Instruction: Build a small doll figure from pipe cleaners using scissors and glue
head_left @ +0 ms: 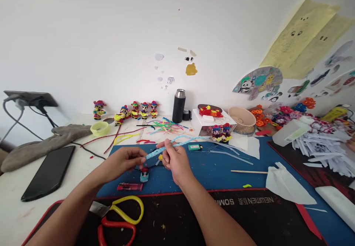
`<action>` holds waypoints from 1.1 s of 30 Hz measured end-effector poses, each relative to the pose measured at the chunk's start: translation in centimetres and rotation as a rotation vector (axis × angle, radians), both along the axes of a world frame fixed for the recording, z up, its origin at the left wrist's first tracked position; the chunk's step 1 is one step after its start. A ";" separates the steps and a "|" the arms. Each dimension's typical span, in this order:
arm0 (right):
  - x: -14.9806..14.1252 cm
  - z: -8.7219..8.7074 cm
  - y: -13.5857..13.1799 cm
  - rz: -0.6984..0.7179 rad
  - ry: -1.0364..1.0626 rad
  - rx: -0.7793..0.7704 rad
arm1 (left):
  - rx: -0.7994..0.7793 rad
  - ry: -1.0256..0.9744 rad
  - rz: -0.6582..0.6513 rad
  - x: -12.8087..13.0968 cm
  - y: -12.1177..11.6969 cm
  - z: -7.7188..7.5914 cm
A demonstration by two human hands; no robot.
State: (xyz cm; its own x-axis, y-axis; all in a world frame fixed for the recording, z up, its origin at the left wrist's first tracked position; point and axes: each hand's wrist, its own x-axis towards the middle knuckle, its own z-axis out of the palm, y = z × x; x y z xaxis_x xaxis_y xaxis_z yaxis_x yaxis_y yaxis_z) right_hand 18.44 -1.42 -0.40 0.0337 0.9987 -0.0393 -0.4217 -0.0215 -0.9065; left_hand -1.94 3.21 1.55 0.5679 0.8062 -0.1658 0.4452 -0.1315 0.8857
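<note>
Light blue twisted cord (pixel 155 152), perhaps fuzzy craft wire, stretches between my two hands. My left hand (pixel 126 161) pinches its near end between thumb and fingers. My right hand (pixel 176 161) grips it farther along, thumb on top. Beyond that hand, loose light blue strands run right over the mat. A small figure with a red top and light blue body (pixel 144 175) sits just below my left fingers. Close by lies a pink lighter (pixel 129 186). Scissors with one yellow and one red handle (pixel 129 206) rest nearer to me.
A black phone (pixel 49 174) and a grey cloth roll lie at left. Several small figures (pixel 144 110), a black thermos (pixel 179 106) and coloured strips stand or lie along the wall. A white box (pixel 203 126), a bowl (pixel 242 117) and a paper-strip pile (pixel 321 150) occupy the right.
</note>
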 end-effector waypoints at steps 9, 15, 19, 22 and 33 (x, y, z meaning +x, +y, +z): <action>0.4 0.4 0.0 -0.054 0.008 -0.001 | 0.105 0.030 0.028 -1.6 0.8 0.6; 0.4 0.7 0.1 -0.056 0.025 0.007 | 0.044 0.011 0.068 -3.9 1.7 0.8; 0.9 0.8 0.4 -0.095 0.069 0.004 | 0.058 0.050 0.070 -4.1 1.9 0.6; 1.2 1.1 0.5 -0.129 0.089 -0.005 | 0.067 0.081 0.086 -4.3 2.1 0.6; 2.2 0.9 1.0 -0.208 0.119 -0.005 | 0.069 0.072 0.167 -4.6 2.2 1.0</action>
